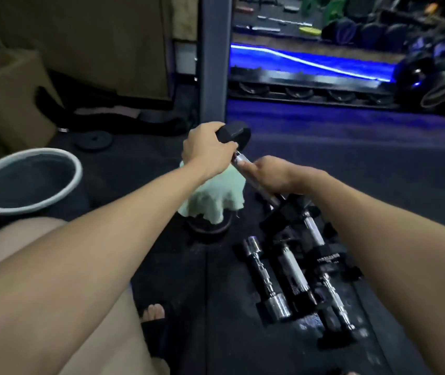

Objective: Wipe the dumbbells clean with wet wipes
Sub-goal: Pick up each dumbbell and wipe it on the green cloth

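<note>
A dumbbell with black hexagonal heads and a chrome handle is lifted and tilted at mid-frame. Its far head [239,133] points away from me. My left hand [207,151] grips that head from the left, and a pale green cloth [216,196] hangs down beneath this hand. My right hand [272,174] is curled round the chrome handle [241,159]. The near head [286,209] sits just below my right wrist.
Several more dumbbells [294,274] lie on the dark rubber floor under my right forearm. A round white-rimmed basin [26,180] stands at the left. A weight plate [94,139] lies behind it. A grey post [213,58] rises ahead, a cardboard box [7,96] is far left.
</note>
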